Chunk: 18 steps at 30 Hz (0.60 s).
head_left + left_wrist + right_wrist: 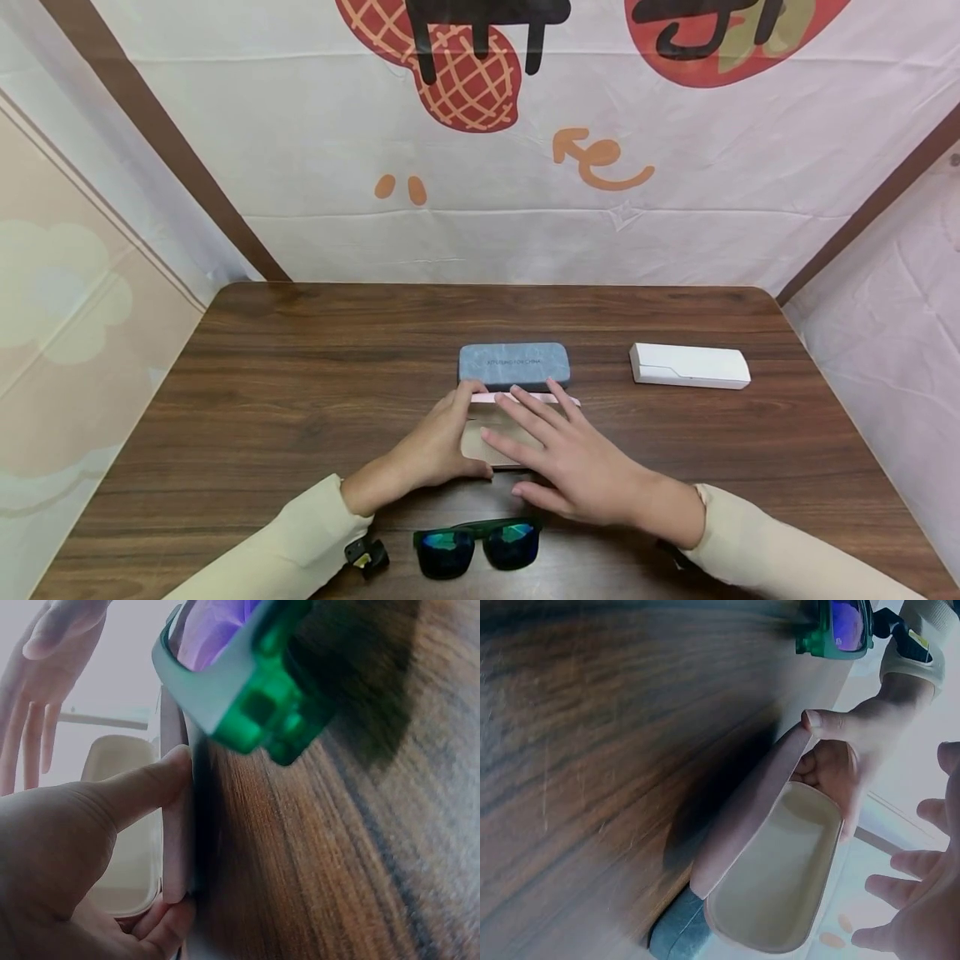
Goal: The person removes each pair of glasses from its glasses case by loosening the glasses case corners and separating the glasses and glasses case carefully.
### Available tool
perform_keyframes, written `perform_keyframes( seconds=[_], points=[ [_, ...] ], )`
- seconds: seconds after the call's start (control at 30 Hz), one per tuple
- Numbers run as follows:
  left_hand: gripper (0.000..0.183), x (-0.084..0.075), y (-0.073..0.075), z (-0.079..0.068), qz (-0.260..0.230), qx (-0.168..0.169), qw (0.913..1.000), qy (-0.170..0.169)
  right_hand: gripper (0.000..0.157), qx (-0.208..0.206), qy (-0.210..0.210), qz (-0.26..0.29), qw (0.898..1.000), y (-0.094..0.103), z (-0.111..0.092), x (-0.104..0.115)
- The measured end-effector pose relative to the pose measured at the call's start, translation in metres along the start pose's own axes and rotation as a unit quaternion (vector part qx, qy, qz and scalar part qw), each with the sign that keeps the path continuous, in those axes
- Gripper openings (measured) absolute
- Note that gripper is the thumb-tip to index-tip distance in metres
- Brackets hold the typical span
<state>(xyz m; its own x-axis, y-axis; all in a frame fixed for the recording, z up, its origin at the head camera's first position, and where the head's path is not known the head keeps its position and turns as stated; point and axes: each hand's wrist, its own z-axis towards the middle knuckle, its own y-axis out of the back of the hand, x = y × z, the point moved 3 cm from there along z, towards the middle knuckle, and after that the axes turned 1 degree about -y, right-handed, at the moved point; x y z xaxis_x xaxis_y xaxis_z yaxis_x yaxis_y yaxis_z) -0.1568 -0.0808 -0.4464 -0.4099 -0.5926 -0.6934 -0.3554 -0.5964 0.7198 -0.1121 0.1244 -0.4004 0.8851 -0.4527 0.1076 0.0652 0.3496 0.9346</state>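
Observation:
An opened pink glasses case (487, 446) with a beige lining sits near the middle of the table. My left hand (438, 437) grips its left end, thumb on the near edge and fingers at the far side. In the right wrist view the inside of the case (776, 877) shows bare lining. My right hand (573, 458) hovers over the right part of the case with fingers spread, holding nothing; it hides that part in the head view. Closer to me lie sunglasses (447, 554) with a green frame and blue mirrored lenses, their lenses facing me.
Just behind the pink case lies a closed blue-grey glasses case (514, 363) with lettering on top. A closed white case (690, 367) is farther right. The wooden table (315, 358) ends at a printed cloth backdrop (510, 242).

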Motion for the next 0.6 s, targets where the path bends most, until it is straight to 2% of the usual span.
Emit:
perform_keyframes(
  seconds=[0.27, 0.6],
  points=[
    [0.096, 0.002, -0.002, 0.000, -0.001, -0.002, 1.0000, 0.002, 0.060, 0.017, -0.044, -0.002, 0.999, 0.002, -0.002, -0.008],
    [0.098, 0.001, -0.002, 0.001, 0.006, -0.005, 1.0000, 0.004, 0.061, 0.001, -0.095, 0.019, 0.995, 0.004, -0.003, -0.022]
  ],
)
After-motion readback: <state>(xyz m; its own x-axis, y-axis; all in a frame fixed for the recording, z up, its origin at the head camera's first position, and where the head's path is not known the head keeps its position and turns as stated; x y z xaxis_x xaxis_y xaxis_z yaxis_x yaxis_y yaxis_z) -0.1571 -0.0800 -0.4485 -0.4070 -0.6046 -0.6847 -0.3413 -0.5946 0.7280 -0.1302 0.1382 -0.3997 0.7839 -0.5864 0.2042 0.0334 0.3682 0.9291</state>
